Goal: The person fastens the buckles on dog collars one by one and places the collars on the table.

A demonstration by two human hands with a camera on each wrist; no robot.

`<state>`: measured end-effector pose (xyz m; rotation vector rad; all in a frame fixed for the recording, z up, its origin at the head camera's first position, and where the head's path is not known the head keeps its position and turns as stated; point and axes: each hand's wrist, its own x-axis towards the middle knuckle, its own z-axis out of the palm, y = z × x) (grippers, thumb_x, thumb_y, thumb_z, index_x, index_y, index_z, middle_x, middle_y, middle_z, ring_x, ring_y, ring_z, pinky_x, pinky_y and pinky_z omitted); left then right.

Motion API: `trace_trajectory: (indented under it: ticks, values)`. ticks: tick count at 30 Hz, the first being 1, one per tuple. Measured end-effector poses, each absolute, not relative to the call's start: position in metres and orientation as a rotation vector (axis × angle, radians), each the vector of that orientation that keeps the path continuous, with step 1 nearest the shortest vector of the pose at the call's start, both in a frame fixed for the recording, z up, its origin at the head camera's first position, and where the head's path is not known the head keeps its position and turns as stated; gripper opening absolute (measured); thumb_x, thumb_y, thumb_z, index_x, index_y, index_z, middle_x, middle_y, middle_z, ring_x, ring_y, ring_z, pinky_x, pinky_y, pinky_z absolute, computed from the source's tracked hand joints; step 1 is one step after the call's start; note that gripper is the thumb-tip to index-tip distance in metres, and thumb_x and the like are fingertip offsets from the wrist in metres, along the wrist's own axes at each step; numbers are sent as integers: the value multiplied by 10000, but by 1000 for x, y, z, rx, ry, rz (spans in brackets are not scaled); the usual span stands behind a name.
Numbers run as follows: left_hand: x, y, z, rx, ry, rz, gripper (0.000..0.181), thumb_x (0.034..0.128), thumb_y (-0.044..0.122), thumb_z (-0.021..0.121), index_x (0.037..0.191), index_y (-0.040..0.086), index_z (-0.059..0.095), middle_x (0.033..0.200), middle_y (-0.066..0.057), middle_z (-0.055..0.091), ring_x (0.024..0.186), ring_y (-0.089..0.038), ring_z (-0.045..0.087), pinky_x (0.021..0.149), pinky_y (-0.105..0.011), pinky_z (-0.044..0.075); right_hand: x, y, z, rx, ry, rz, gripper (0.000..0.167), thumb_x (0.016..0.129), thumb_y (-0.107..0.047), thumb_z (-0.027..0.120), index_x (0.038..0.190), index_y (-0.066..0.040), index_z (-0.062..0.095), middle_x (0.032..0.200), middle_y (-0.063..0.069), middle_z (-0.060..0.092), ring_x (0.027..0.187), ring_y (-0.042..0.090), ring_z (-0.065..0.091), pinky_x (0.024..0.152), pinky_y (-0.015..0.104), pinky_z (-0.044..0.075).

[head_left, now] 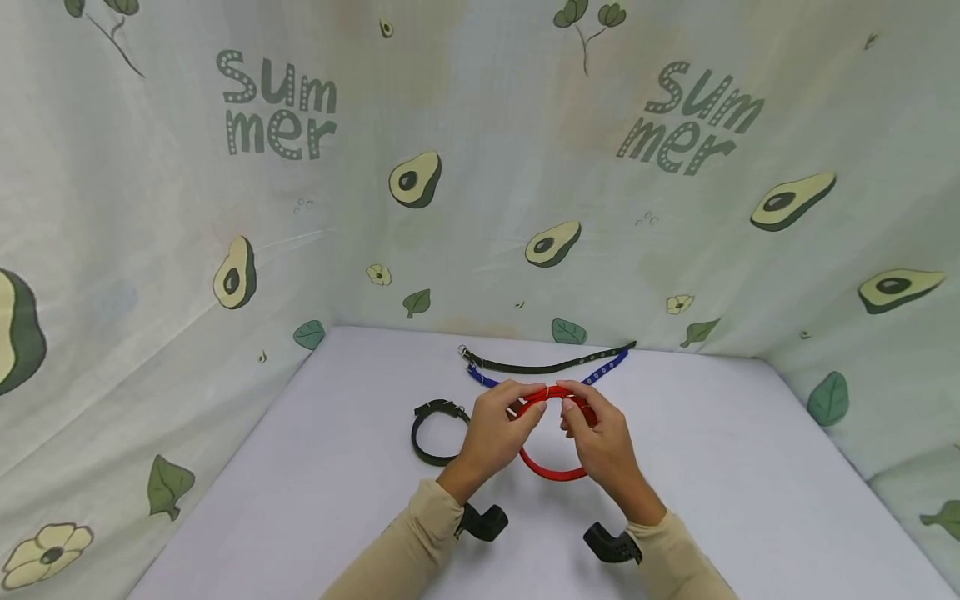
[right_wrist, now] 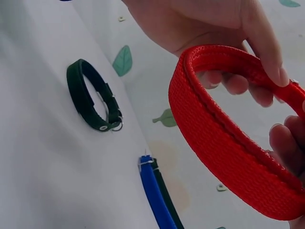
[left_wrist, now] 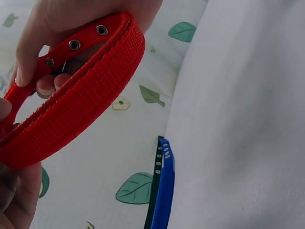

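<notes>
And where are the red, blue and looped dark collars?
Red collar [left_wrist: 85, 106], left wrist view: on its broad band.
Blue collar [left_wrist: 166, 191], left wrist view: on its strap.
Looped dark collar [right_wrist: 79, 97], right wrist view: on its band.

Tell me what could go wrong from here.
The left hand and right hand pinch the red collar; a weak grip might let it slip. It has several eyelets, so fastening at the wrong one could leave it too tight or loose. Behind it, the blue collar and long dark strap lie close together, so picking up one may drag the other.
</notes>
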<state>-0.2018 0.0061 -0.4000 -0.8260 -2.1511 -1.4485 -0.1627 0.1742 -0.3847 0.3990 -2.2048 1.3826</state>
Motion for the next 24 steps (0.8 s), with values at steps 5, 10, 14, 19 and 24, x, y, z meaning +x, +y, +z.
trace_trajectory:
  ticks: [5,10,14,19,24]
  values:
    - [-200,7,-401,-815,-2135,-1446,254,952,159,702,1185,63,734,1015,-8,701,796,-98,624,661,-228,555,-174,185,-400,437,-2215,1396,265,993,-32,602,1250,-61,659,815,-5,631,684,203,633,620,279,558]
    - [-201,10,-406,-733,-2208,-1474,219,947,185,713,1141,88,748,989,7,715,778,-101,617,620,-231,544,-180,195,-406,406,-2311,1460,282,992,-129,639,1271,-93,642,825,71,656,684,186,643,613,294,558]
    - [-206,11,-413,-606,-2321,-1489,203,937,243,731,1093,117,758,924,44,716,727,-96,581,554,-235,514,-186,201,-414,293,-2467,1485,320,970,-174,673,1278,-112,615,863,132,676,702,215,638,591,311,536]
    - [-211,10,-426,-447,-2419,-1424,198,919,286,746,1053,144,777,869,61,704,679,-81,551,529,-227,487,-191,207,-427,218,-2630,1511,334,943,-157,691,1264,-99,617,859,140,671,727,229,638,602,309,529]
    - [-213,9,-432,-353,-2448,-1350,189,905,295,756,1034,161,788,843,65,692,651,-85,534,519,-235,467,-192,212,-434,221,-2700,1495,286,946,-142,696,1221,-90,639,805,77,666,683,187,596,601,283,500]
